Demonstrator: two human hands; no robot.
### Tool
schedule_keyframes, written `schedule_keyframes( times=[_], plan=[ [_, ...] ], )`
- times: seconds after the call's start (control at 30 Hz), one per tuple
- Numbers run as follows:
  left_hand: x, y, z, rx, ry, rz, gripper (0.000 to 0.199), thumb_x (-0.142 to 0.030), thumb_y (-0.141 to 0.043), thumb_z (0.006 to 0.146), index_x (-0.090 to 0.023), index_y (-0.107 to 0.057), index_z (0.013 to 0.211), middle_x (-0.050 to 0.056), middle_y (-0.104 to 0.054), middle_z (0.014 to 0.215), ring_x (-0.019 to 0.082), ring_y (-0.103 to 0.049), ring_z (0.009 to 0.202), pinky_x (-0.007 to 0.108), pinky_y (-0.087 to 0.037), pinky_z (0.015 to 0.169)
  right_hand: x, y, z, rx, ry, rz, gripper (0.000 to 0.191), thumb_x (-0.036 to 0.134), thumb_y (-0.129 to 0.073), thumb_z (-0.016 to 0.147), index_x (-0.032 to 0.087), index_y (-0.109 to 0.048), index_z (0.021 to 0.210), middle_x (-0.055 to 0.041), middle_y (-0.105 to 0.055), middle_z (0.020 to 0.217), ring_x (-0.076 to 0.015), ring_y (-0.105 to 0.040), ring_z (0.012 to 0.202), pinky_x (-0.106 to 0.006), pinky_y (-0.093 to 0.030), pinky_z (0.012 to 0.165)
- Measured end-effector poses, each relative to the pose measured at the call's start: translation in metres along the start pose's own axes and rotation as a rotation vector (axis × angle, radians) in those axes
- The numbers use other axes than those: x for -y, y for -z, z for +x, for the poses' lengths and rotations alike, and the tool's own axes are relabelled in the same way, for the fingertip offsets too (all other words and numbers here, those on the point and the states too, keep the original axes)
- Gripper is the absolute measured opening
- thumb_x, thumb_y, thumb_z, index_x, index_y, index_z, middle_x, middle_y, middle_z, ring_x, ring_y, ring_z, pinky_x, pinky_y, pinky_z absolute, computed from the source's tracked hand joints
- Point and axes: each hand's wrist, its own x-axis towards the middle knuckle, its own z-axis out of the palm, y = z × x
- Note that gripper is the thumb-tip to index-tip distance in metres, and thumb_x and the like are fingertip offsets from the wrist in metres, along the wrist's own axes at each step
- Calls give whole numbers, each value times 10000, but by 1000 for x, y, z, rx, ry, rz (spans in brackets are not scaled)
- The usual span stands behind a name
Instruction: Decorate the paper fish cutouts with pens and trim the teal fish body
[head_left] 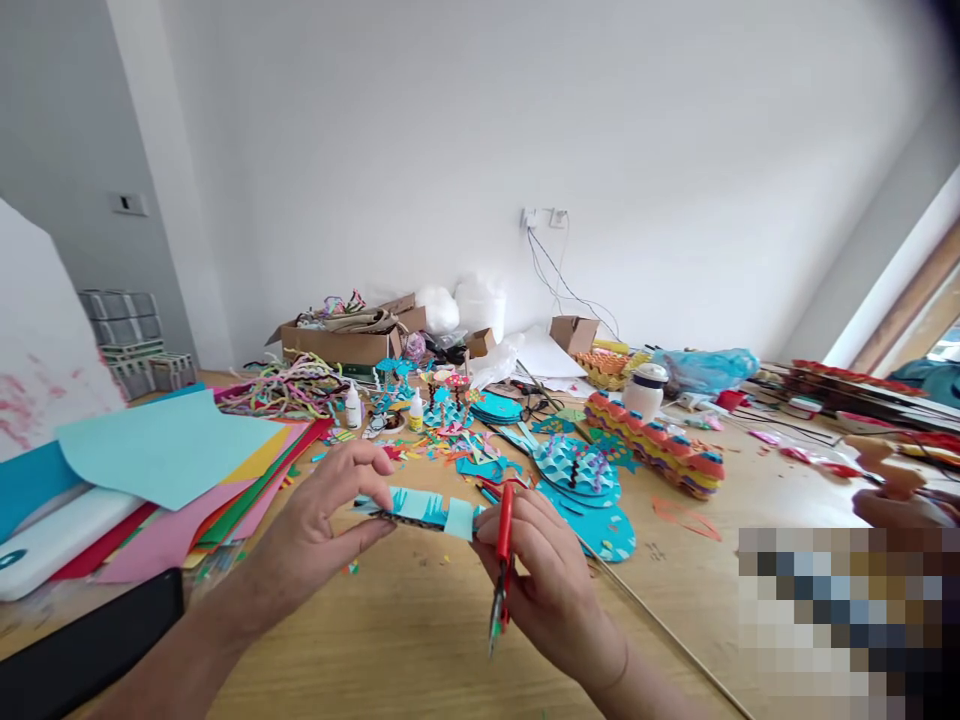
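Observation:
Between my two hands, above the table, is a narrow light-blue paper strip (420, 505) with fringe-like cuts and a dark lower edge. My left hand (330, 515) pinches its left end between thumb and fingers. At the strip's right end, my right hand (544, 570) grips it with the fingertips. Red-handled scissors (504, 560) also hang in my right hand, handles up and blades pointing down. Past the hands lie round blue paper pieces (600, 525) and a blue wavy paper piece (574, 465).
Coloured paper sheets (165, 440) and a black phone-like object (97, 640) lie left. Glue bottles (352, 408), paper scraps and a cardboard box (337, 345) stand behind. A painted egg-carton strip (652, 445) and a thin stick (667, 635) lie right. Another person's hand (900, 500) is at far right.

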Motion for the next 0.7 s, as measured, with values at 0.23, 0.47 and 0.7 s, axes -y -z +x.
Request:
schedule_keyframes(
  times=[0.23, 0.47, 0.7],
  plan=[
    [2, -4, 4, -11, 73, -51, 28, -254, -709, 652, -259, -681, 652, 52, -606, 893, 230, -538, 872, 316, -419, 833, -2, -4, 6, 26, -83, 61, 162, 55, -439, 793, 204, -500, 796, -22, -577, 698, -153, -517, 671, -269, -393, 612],
    [10, -12, 7, -130, 221, -266, 91, -256, -722, 635, -222, -641, 611, 44, -564, 900, 204, -538, 841, 257, -444, 705, -6, 0, 12, 77, -238, 48, 100, 103, -474, 780, 199, -481, 804, -28, -581, 754, -148, -516, 694, -242, -394, 605],
    [23, -10, 7, -272, 390, -518, 179, -266, -774, 572, -195, -620, 629, 26, -553, 936, 184, -519, 840, 210, -429, 618, -17, 26, 15, 277, -376, -163, 105, 300, -484, 812, 207, -443, 785, 5, -539, 618, -136, -478, 525, -238, -328, 492]
  ],
)
